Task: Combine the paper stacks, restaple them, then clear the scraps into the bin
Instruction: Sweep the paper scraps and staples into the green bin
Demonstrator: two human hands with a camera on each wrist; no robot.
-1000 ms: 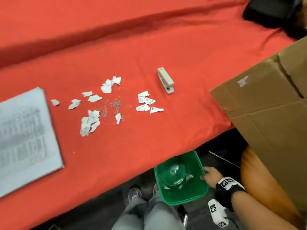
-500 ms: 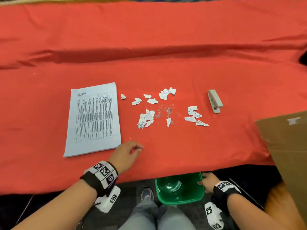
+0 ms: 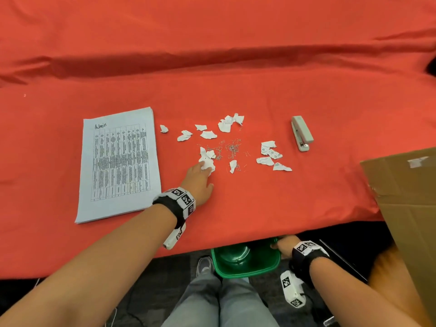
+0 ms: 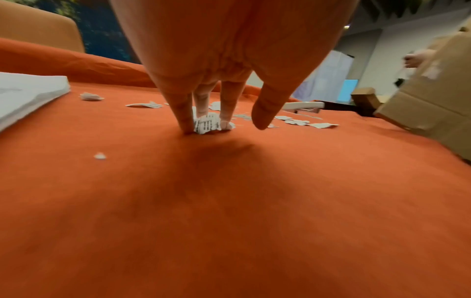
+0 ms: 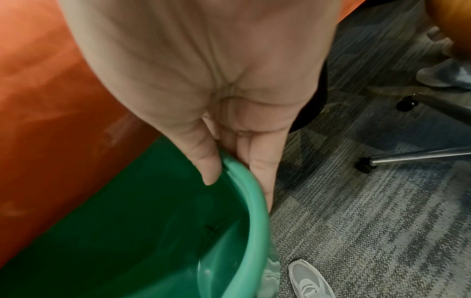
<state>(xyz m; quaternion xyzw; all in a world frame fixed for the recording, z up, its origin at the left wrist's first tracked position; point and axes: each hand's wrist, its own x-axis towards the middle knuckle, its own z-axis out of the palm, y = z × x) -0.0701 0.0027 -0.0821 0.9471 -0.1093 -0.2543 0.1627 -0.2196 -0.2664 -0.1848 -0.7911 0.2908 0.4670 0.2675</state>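
The left hand [image 3: 198, 179] reaches out over the counter [image 3: 259, 208], which is draped in a red cloth, and its fingers [image 4: 184, 113] come down straight on a small clump of torn paper scraps [image 3: 207, 161]; the thumb [image 4: 267, 108] stands apart to the side, off the cloth. In the left wrist view a printed scrap [image 4: 206, 125] sits between the fingertips, pressed to the cloth; whether it is pinched cannot be told.

More scraps [image 3: 230, 123] lie scattered past the hand and to its right, around a sprinkle of loose staples [image 3: 232, 147]. Another group of scraps [image 3: 270, 154] lies near the stapler [image 3: 302, 133], which rests on its side farther right, its long axis running away from the person, the metal nose at the near end.

The paper stack [image 3: 119, 164] lies flat to the left of the scraps, its long axis also running away from the person, tilted slightly to the right, with the heading at the far end.

The right hand [image 3: 284, 246] is below the counter's near edge, gripping the rim of the green bin [image 3: 245, 265]: thumb inside the rim [image 5: 244, 181], fingers outside. The bin is partly tucked under the counter edge, just in front of the person's knees.

A cardboard box [image 3: 405, 197] leans in at the right edge, overlapping the counter's corner.
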